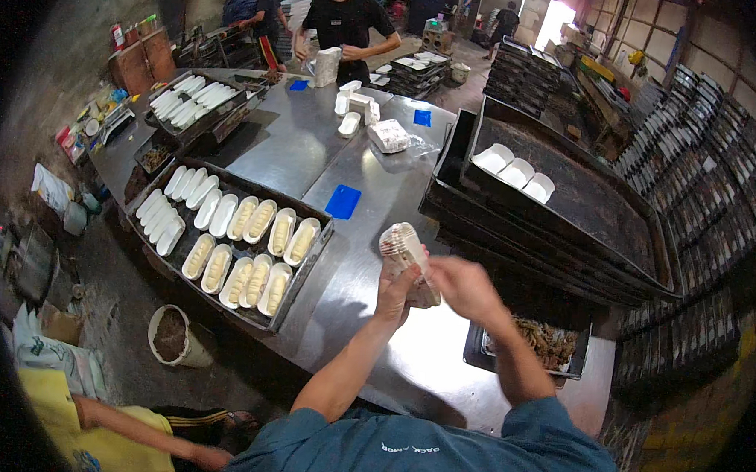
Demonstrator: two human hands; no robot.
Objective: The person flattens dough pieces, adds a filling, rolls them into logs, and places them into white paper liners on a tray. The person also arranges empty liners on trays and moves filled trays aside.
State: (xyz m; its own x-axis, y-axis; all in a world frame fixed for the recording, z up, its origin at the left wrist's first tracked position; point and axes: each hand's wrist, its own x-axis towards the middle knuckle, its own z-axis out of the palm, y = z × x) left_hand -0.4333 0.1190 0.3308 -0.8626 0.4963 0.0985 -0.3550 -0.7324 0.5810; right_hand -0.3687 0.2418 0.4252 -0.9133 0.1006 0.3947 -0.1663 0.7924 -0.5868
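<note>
A: What packages do you see near the fingers?

B: Between the fingers of the left hand (396, 290) and the right hand (465, 285) there is a stack of paper liners in clear wrap (404, 253), whitish with a brown tint. Both hands grip it.

A: And farther from the fingers?

B: Well beyond the fingertips, up the steel table (380, 193), lies a white wrapped block (389, 136), boxy, in clear plastic. Another person at the far end holds a tall whitish pack (326, 66).

A: Any labels?

B: Three flat blue rectangles on the table: one (343, 201) just beyond the left fingers, two (422, 117) (298, 85) much farther away.
</note>
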